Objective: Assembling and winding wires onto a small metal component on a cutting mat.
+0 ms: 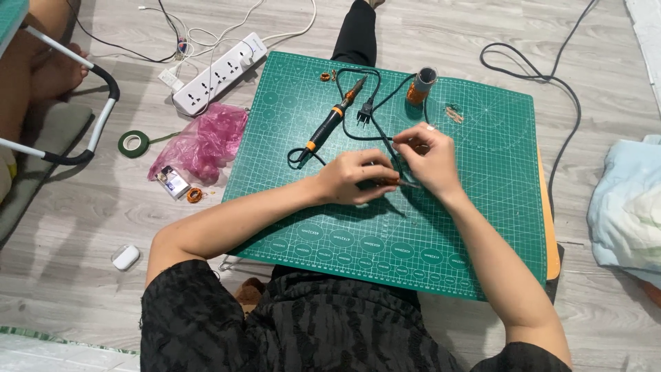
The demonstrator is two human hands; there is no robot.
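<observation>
Nearest the camera is the person's dark patterned top (pixel 323 324), from which both bare forearms reach forward over a large green cutting mat (pixel 482 207) lying on the pale wooden floor (pixel 82 207). On the mat's far half lies a soldering iron (pixel 336 117) with a black and orange handle, tip pointing away; its black cord (pixel 377 131) loops beside it and its plug lies just right of the handle. A spool of copper wire (pixel 421 85) stands near the mat's far edge.

The left hand (pixel 354 178) rests on the mat at its middle, fingers curled in and pressed together around a small copper-coloured piece (pixel 390 180), of which only the end shows at the fingertips. The right hand (pixel 427 157) meets it from the right, touching it; thumb and forefinger are pinched close on a thin dark strand, the other fingers bent loosely above. Exactly what the strand is cannot be told.

Left of the mat lie a white power strip (pixel 219 71), a crumpled pink plastic bag (pixel 206 141), a roll of green tape (pixel 133 143) and a small white case (pixel 126 257).
</observation>
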